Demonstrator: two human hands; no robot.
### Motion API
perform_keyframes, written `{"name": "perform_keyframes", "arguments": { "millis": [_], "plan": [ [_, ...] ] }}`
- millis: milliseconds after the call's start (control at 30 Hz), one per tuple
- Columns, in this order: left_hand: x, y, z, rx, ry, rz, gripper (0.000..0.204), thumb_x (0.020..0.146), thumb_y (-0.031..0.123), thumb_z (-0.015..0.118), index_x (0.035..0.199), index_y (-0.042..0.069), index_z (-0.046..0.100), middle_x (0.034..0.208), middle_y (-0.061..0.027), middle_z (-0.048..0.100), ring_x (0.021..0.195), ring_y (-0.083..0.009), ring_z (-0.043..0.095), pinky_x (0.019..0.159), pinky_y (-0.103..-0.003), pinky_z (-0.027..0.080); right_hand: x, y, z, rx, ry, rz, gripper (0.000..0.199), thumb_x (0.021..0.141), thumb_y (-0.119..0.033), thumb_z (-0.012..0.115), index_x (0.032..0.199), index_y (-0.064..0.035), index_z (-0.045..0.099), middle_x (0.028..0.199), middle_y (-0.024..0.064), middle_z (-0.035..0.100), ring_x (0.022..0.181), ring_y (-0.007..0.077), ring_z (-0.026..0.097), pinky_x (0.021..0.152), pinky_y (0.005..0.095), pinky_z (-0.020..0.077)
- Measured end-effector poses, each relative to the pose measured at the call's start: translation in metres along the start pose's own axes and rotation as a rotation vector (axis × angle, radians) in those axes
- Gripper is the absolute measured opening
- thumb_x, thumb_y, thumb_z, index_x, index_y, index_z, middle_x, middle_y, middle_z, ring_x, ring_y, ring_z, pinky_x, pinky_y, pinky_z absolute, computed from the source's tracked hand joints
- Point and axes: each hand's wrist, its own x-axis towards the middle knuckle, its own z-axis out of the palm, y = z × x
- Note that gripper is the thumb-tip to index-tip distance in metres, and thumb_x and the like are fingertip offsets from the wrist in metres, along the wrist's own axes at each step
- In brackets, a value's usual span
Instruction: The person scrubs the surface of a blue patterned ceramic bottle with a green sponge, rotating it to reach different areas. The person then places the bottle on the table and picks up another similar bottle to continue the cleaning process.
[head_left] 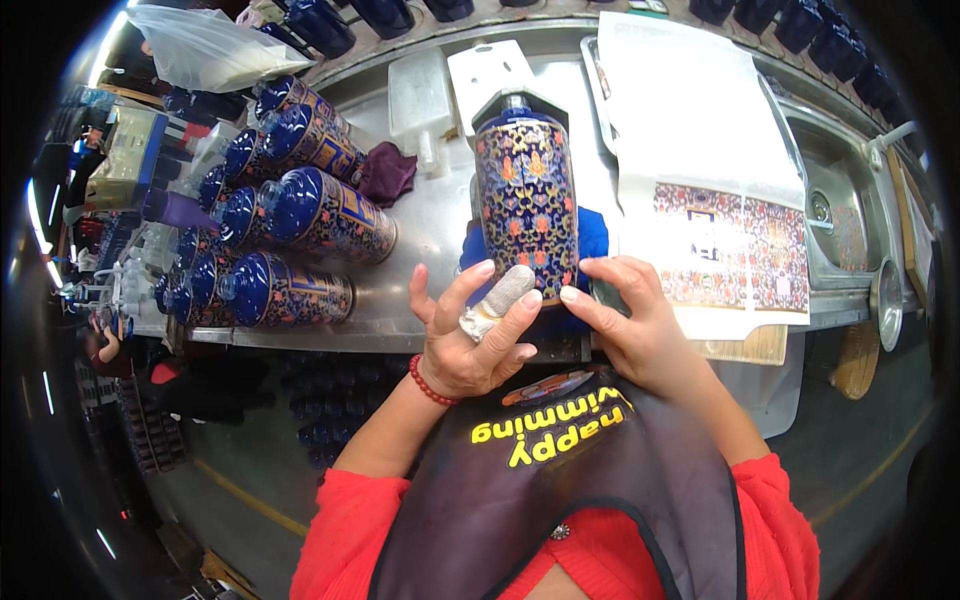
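Both bare forearms come up from red sleeves, past the dark apron, and bend in toward each other at the near edge of the metal surface; the left hand, with a red bracelet at its wrist, is turned inward, its fingers spread and loosely curled, one in a pale wrap; the right hand reaches in from the other side, thumb and index parted, their tips at the bottle's near right corner; both hands are open, neither closed round the bottle, and whether the left tips press on it I cannot tell.

The bottle lies over the middle of the surface, base toward the near edge, neck toward the far edge, by a grey bracket; it is dark blue, covered in a dense floral pattern of orange, red and gold, with a plain shoulder; glossy blue shows at both sides beneath it.

Similar bottles lie toward the left edge; patterned sheets lie toward the right.
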Motion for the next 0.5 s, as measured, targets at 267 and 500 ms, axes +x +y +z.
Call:
{"name": "perform_keyframes", "arguments": {
  "millis": [267, 500],
  "plan": [
    [0.045, -0.027, 0.004, -0.105, -0.016, -0.077, 0.068, 0.106, 0.062, 0.039, 0.138, 0.007, 0.064, 0.133, -0.011, 0.067, 0.134, -0.0331, 0.05, 0.121, -0.06, 0.009, 0.018, 0.004, -0.008, 0.028, -0.004, 0.012, 0.057, 0.078, 0.005, 0.07, 0.132, -0.009, 0.065, 0.131, 0.0178, 0.057, 0.117, 0.0392, 0.056, 0.1, 0.0496, 0.0478],
    [0.074, -0.049, 0.015, -0.159, 0.048, -0.19, 0.075, 0.105, 0.062, 0.039, 0.145, 0.001, 0.058, 0.138, -0.0149, 0.065, 0.14, -0.0374, 0.042, 0.121, -0.058, 0.008, 0.067, 0.021, -0.012, -0.021, -0.034, 0.149, 0.065, 0.086, -0.007, 0.075, 0.147, -0.0067, 0.054, 0.145, 0.0198, 0.048, 0.124, 0.0395, 0.052, 0.105, 0.0471, 0.0459]
  ]
}}
